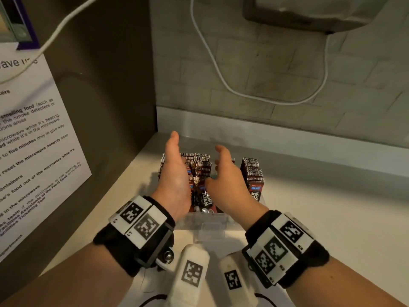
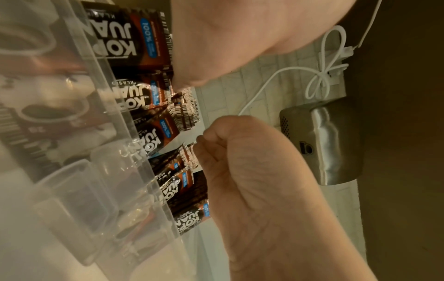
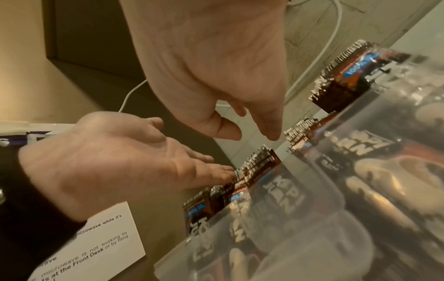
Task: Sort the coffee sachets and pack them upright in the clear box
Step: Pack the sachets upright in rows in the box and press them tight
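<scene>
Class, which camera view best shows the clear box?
The head view: the clear box appears whole, sachets upright inside, both hands above it. The left wrist and right wrist views show only its blurred near wall and some sachet tops.

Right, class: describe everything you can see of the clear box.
The clear box is see-through plastic with a moulded latch on its near wall. It sits on the pale counter, filled with rows of dark coffee sachets standing upright. The left hand and right hand hover open above it.
</scene>
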